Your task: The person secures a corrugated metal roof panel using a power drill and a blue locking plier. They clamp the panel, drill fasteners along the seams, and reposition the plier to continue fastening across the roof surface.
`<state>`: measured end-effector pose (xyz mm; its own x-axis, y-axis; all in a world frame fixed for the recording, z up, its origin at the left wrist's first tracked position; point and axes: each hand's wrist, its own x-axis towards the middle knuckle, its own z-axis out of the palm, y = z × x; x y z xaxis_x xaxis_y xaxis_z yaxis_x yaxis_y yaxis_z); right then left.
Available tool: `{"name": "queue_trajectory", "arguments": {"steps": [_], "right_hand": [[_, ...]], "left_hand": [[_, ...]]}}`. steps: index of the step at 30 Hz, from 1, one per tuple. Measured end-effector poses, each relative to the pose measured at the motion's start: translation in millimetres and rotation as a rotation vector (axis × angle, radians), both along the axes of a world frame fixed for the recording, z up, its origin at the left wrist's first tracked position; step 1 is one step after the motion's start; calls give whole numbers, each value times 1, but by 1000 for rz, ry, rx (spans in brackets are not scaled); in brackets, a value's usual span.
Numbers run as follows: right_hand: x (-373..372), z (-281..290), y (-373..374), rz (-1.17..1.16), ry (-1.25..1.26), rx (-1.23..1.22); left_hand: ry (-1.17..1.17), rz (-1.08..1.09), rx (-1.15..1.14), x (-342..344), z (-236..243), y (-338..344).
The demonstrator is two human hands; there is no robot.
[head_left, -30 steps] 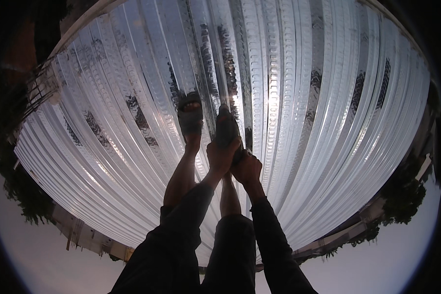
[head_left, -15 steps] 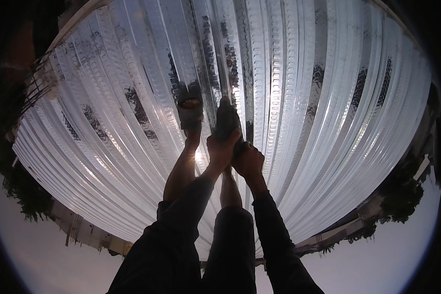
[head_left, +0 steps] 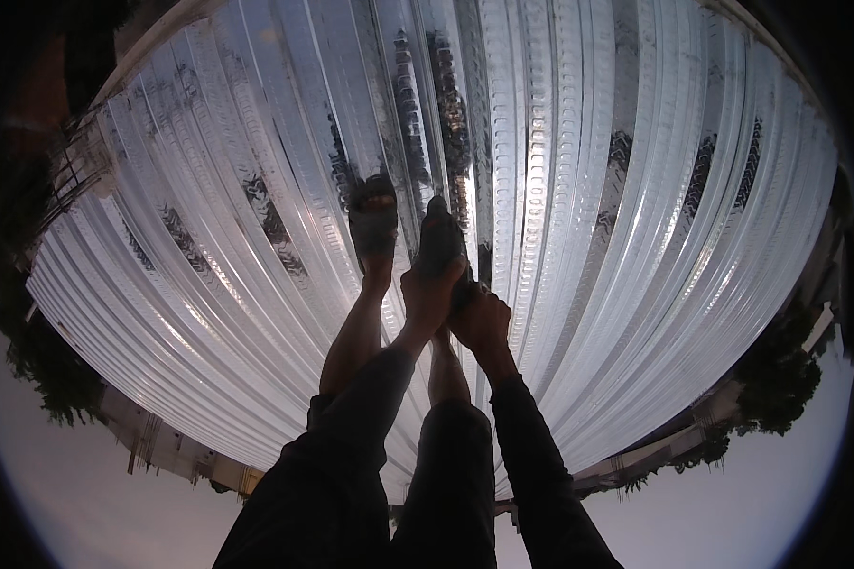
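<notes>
Hands (head_left: 429, 296) (head_left: 482, 322) grip a dark tool (head_left: 439, 237) too shadowed for any lettering to read.

We see a shiny metal floor (head_left: 579, 294) with long ridges, and our foot (head_left: 379, 202) in a dark sandal (head_left: 374, 228) on it.

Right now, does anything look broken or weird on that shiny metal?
Yes, dark jagged patches stand out on the pale, ribbed metal sheets. They could be stains or reflections; I can't tell. Nothing looks clearly broken, though the held tool is in shadow.
</notes>
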<state>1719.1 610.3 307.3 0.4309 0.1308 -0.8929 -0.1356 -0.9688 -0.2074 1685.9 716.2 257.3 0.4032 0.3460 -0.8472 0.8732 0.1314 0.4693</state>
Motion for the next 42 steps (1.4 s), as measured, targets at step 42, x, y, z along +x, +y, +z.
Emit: {"name": "queue_trajectory", "arguments": {"steps": [42], "right_hand": [[-184, 189, -235, -8, -324, -44]], "left_hand": [[-325, 173, -417, -211, 205, 55]]}}
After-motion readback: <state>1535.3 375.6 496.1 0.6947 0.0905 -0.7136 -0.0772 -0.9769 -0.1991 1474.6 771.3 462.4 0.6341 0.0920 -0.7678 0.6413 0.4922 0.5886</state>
